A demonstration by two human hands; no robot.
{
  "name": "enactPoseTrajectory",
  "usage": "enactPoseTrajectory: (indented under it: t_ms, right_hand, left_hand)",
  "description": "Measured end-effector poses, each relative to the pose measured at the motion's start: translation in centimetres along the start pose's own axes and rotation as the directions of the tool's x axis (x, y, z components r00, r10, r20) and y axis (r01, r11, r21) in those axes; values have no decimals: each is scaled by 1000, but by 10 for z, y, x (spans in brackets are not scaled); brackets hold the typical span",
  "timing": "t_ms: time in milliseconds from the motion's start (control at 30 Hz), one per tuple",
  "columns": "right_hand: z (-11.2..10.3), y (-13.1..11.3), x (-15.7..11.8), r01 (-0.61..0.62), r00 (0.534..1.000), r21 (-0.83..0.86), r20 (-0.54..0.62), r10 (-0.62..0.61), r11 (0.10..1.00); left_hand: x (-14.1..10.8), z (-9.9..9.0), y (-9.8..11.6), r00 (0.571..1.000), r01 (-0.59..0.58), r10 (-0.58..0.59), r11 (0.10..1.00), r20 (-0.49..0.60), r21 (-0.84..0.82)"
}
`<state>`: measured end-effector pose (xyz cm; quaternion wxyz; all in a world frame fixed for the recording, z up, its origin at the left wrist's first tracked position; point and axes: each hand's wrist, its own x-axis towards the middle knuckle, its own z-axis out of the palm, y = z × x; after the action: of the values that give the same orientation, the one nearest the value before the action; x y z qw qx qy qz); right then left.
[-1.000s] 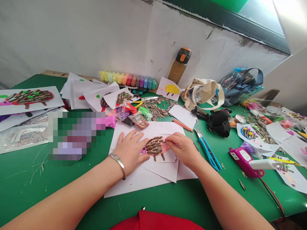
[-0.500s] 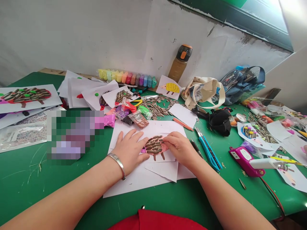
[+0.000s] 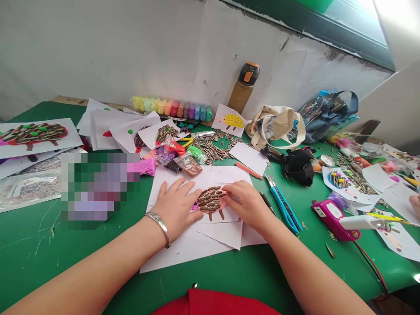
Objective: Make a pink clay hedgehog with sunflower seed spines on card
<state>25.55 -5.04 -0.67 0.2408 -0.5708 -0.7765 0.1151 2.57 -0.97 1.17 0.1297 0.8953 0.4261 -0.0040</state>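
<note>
A hedgehog picture (image 3: pixel 210 199) with a pink clay body, brown clay legs and rows of striped sunflower seeds lies on white paper sheets (image 3: pixel 170 253). My left hand (image 3: pixel 175 208), a silver bangle at its wrist, rests flat with spread fingers over the picture's left edge. At the body's right end, the fingertips of my right hand (image 3: pixel 244 201) are pinched together against the pink clay. Whatever may be between them is hidden. Behind the sheets is a loose pile of sunflower seeds (image 3: pixel 215 146), with bagged clay packets (image 3: pixel 190 165) in front of it.
To the right lie a blue utility knife (image 3: pixel 284 205), a black pen (image 3: pixel 268 202), an orange marker (image 3: pixel 248 170) and a magenta glue-gun-like device (image 3: pixel 334 220). A bottle (image 3: pixel 243 87) and a cloth bag (image 3: pixel 278 124) stand behind. Another person's hand (image 3: pixel 415 204) shows at the right edge.
The view has shifted slightly. My right fingers have moved a little at the body's right end and remain pinched; my left hand stays flat in place.
</note>
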Motion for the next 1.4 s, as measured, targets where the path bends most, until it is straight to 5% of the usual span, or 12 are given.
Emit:
enactPoseTrajectory:
  t_ms: [333, 767, 1400]
  right_hand:
    - [0, 3, -1, -43, 999, -62, 15, 44, 997]
    - [-1, -10, 1, 102, 991, -329, 120, -65, 939]
    - [-8, -3, 3, 20, 999, -152, 53, -12, 988]
  left_hand:
    - [0, 1, -1, 1000, 5, -5, 1000, 0, -20]
    - [1, -1, 1, 1000, 6, -6, 1000, 9, 5]
    - [-1, -4, 2, 1000, 6, -6, 1000, 14, -12]
